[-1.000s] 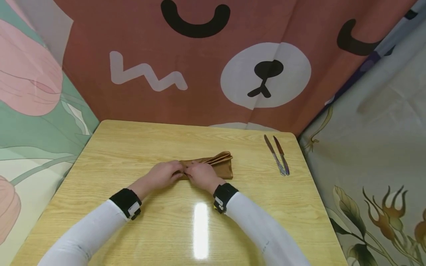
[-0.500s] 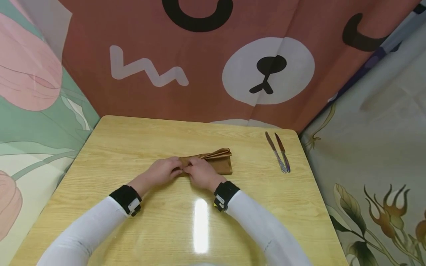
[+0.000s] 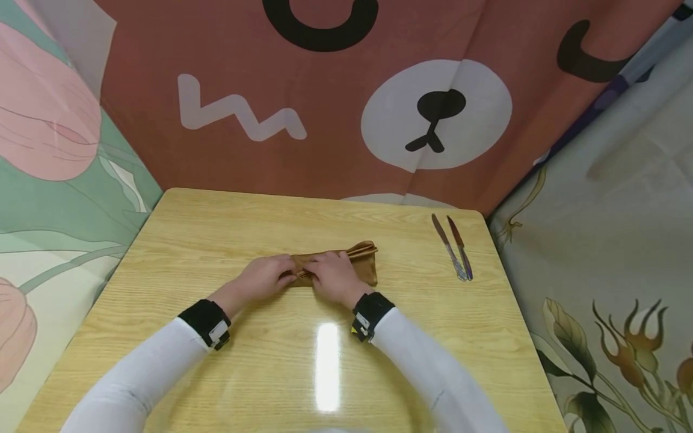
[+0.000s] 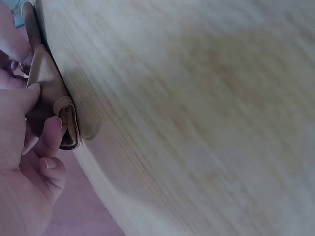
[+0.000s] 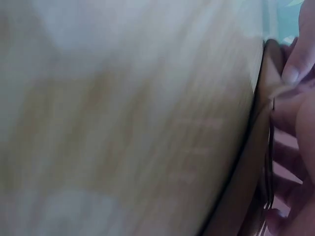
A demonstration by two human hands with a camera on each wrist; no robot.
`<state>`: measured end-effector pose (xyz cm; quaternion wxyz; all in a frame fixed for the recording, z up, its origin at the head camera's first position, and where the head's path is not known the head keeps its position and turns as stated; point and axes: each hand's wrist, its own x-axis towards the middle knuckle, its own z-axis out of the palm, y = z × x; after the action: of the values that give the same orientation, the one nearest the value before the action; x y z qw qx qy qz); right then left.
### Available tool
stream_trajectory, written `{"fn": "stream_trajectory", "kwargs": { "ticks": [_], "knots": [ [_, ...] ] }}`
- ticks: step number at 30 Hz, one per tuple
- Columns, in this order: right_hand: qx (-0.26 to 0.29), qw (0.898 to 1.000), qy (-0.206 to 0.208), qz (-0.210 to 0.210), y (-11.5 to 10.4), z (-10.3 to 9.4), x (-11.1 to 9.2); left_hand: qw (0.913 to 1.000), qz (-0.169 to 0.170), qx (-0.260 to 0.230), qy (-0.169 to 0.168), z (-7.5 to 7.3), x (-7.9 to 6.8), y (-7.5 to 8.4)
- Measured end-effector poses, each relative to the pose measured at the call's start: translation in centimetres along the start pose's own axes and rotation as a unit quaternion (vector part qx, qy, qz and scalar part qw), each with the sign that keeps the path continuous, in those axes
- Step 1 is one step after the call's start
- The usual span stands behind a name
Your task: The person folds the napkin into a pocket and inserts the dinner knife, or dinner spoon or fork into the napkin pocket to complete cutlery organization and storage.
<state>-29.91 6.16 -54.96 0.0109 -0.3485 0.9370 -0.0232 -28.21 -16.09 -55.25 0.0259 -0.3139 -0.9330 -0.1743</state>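
Observation:
A brown satin cloth napkin (image 3: 366, 270), folded into a narrow strip with pleats, lies on the wooden table in the head view. My left hand (image 3: 266, 277) holds its left end; in the left wrist view the thumb and fingers curl about the rolled end of the napkin (image 4: 48, 76). Close beside it, my right hand (image 3: 334, 278) grips the pleats near the middle, covering part of them. Layered folds of the napkin (image 5: 246, 191) run under its fingers in the right wrist view. The pleats fan out at the right end.
Two table knives lie at the table's back right, one with a silver ornate handle (image 3: 456, 264) and a darker one (image 3: 462, 252). A bear-print curtain (image 3: 243, 162) hangs behind the wooden table (image 3: 260, 361), with patterned cloths at both sides.
My right hand has shifted a little to the right along the napkin, uncovering some small folds between the hands. The left hand stays at the left end.

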Motion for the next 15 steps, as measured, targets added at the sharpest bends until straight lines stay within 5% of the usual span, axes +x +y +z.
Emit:
{"fn": "stream_trajectory", "kwargs": {
  "ticks": [9, 15],
  "knots": [
    [-0.048, 0.995, 0.013, 0.088, 5.1, -0.6, -0.3, 0.9994, -0.030, -0.008, -0.018, 0.3, 0.3, -0.4],
    [-0.051, 0.995, 0.078, 0.044, 6.6, -1.0, -1.7, 0.9974, -0.056, -0.039, -0.024, 0.3, 0.4, -0.6]
  ]
}}
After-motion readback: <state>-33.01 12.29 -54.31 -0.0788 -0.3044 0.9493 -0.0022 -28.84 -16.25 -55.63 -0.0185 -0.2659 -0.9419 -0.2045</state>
